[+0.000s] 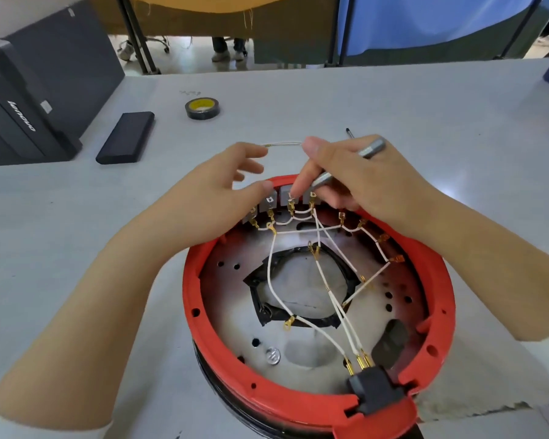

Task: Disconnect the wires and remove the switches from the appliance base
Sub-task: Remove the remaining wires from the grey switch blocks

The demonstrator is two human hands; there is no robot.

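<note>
Red appliance base [301,403], counter centre; switches [284,198] along its far rim. Right hand [355,175] nearer, gripping metal tool [370,150]; left hand [222,188] spread beside.

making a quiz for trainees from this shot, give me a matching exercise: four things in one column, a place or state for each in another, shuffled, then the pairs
Things:
1. tape roll
2. metal tool
3. black plug
4. switches

Places or states:
A. at the near rim of the red base
B. lying on the table beyond the base
C. in a row at the far rim, wires attached
D. gripped in the right hand

Pairs: 1-B, 2-D, 3-A, 4-C
</note>
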